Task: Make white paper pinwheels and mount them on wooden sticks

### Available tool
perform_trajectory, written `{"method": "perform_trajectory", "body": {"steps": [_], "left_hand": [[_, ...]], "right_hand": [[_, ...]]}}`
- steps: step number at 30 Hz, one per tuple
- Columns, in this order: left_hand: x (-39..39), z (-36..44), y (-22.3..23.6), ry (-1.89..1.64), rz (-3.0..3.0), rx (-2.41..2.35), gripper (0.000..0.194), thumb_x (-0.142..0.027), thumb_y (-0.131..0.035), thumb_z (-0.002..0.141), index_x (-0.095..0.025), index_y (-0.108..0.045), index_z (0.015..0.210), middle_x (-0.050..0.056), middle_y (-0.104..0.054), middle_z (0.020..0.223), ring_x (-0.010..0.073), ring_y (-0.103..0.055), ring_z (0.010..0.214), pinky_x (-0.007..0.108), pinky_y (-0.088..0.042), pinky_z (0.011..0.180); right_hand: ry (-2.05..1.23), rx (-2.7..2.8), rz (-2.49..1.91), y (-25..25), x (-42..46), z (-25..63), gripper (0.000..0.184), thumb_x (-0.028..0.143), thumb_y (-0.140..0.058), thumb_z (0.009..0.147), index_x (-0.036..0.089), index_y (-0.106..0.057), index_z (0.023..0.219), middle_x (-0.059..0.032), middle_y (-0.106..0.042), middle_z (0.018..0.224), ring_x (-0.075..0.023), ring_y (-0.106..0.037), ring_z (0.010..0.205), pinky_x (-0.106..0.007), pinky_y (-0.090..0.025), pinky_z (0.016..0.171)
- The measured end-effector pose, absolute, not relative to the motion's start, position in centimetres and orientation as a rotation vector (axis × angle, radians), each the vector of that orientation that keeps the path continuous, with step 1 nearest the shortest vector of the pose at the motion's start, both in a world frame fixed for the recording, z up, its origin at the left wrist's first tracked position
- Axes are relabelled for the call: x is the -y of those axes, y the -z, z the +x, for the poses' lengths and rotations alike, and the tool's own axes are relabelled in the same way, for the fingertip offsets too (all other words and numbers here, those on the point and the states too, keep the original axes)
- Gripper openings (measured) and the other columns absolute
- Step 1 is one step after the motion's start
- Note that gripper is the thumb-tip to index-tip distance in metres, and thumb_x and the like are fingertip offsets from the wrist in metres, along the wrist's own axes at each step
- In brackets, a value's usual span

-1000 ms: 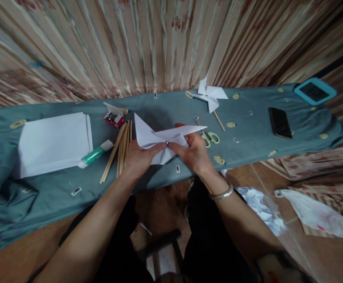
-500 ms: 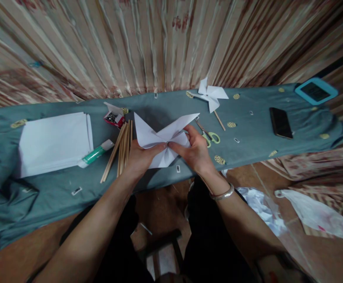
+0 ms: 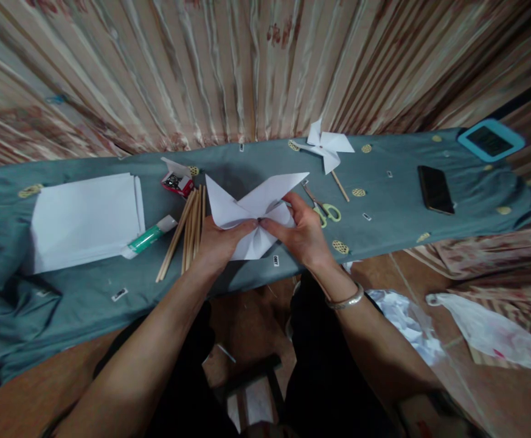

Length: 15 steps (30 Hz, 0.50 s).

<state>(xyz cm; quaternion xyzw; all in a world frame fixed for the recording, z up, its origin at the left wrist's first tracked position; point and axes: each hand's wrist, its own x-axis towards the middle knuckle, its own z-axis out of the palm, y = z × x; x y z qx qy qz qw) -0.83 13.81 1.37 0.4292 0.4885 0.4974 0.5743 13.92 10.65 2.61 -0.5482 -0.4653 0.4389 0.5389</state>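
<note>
A white paper pinwheel (image 3: 265, 193) is held between my two hands above the cloth-covered table. My left hand (image 3: 218, 242) grips its left side, thumb pressed at the centre. From the right, my right hand (image 3: 302, 234) holds it the same way, and both thumb tips meet at a small dark pin head. The fingers behind the paper are mostly hidden. Several wooden sticks (image 3: 187, 234) lie just left of my left hand. Green-handled scissors (image 3: 325, 212) rest beyond my right hand. Farther back lies another white pinwheel (image 3: 328, 146) on a stick.
A stack of white paper (image 3: 87, 222) lies on the left, with a green glue stick (image 3: 149, 238) at its corner. Behind the sticks stands an open red box (image 3: 177, 181) of small metal pieces. A phone (image 3: 435, 190) and a blue-framed device (image 3: 491, 140) are on the right.
The pinwheel's right blade has swung upward and its lower part has tilted slightly toward me. My right fingers have shifted behind the paper; both thumbs stay at the centre.
</note>
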Motion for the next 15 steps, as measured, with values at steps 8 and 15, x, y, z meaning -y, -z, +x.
{"method": "perform_trajectory", "body": {"steps": [8, 15], "left_hand": [[-13.8, -0.6, -1.6, -1.145, 0.817, -0.988, 0.036, -0.022, -0.086, 0.051, -0.015, -0.072, 0.084, 0.004, -0.076, 0.082, 0.0202, -0.071, 0.077, 0.034, -0.058, 0.077], [-13.2, -0.7, -1.4, -1.015, 0.870, -1.116, 0.035, -0.023, -0.086, 0.050, -0.012, -0.072, 0.080, 0.002, -0.074, 0.074, 0.0159, -0.066, 0.066, 0.028, -0.054, 0.068]], "right_hand": [[-1.365, 1.011, -1.133, -4.3, -10.6, 16.1, 0.049, 0.043, -0.082, 0.065, 0.022, -0.063, 0.105, -0.0027, -0.075, 0.095, -0.0208, -0.071, 0.088, -0.038, -0.057, 0.086], [-1.512, 1.039, -1.168, -3.4, -10.8, 16.8, 0.052, 0.032, -0.088, 0.058, 0.022, -0.061, 0.102, 0.0017, -0.074, 0.084, -0.0169, -0.069, 0.074, -0.033, -0.058, 0.072]]}}
